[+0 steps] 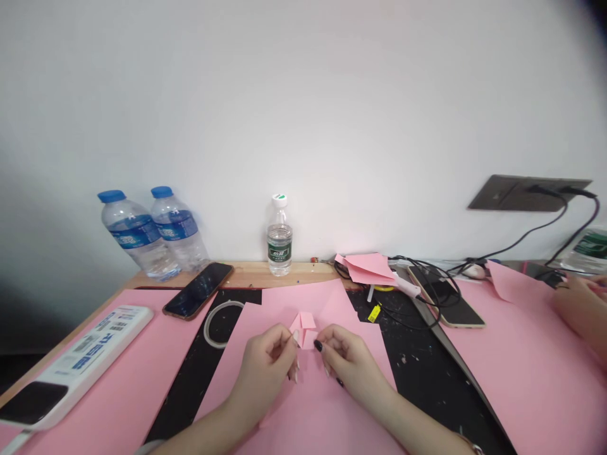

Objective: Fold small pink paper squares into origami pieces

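Pinching the folded paper (307,321) at its nine-o'clock edge, the left hand (268,360) slants in from seven; the right hand (349,361) curls at three o'clock, grip unclear.

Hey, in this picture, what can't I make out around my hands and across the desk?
Head view: lower left part of the folded pink paper, covered by the left hand.
Head view: whether the right hand grips it; its thumb hides any contact.
Head view: the rest of the far-right bottle, cut off by the edge.
Head view: print on the yellow tag, too small.
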### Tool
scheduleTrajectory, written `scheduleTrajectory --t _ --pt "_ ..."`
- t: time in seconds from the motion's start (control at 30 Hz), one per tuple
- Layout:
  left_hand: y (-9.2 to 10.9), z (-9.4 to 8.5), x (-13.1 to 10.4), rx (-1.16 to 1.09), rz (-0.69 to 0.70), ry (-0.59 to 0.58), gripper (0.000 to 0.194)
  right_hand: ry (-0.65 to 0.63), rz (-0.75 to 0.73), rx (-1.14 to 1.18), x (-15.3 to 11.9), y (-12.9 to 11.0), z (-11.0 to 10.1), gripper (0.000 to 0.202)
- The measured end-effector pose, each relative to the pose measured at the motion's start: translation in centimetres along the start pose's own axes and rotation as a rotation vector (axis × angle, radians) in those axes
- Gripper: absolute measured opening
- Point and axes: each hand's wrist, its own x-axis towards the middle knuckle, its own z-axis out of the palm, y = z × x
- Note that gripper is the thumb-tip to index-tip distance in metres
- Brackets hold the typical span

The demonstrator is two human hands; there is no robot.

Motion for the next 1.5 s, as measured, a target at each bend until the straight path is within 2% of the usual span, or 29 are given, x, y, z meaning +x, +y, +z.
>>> scheduleTrajectory --t 0.2,0.3,0.43,0.6,0.93,1.03,1.13,1.27,1.37,1.5 --pt "0.0 0.1 0.0 -0.012 -0.002 0.004 0.027 0.011 0.005 0.052 0.1 -0.2 0.0 0.007" --pt "0.2 0.1 0.0 -0.036 -0.013 -0.001 0.027 0.016 0.007 0.119 0.2 -0.6 -0.1 0.015" --pt "0.4 0.2 0.0 -0.061 -0.034 -0.011 0.027 -0.041 0.030 0.206 0.2 -1.0 -0.4 0.025" --pt "0.4 0.4 -0.1 -0.119 -0.065 -0.016 0.028 -0.056 0.077 0.253 0.2 -0.7 -0.6 0.031" --pt "0.5 1.0 0.0 -0.233 -0.155 -0.082 0.026 -0.001 0.066 0.288 0.3 -0.3 -0.5 0.036" --pt "0.6 1.0 -0.1 -0.230 -0.169 -0.101 0.026 0.064 0.053 0.291 0.2 -0.6 -0.1 0.033" --pt "0.6 0.9 -0.1 -0.237 -0.151 -0.066 0.026 0.085 0.042 0.299 0.1 -1.0 0.1 0.027" --pt "0.4 0.9 0.1 -0.257 -0.161 -0.028 0.027 0.100 -0.052 0.277 0.1 -1.0 0.0 0.017" --pt "0.3 1.0 0.1 -0.254 -0.180 -0.058 0.028 0.111 -0.121 0.251 0.2 -0.9 -0.1 0.012" --pt "0.3 1.1 0.0 -0.237 -0.161 -0.089 0.027 0.135 -0.129 0.220 0.1 -0.9 0.0 0.008"
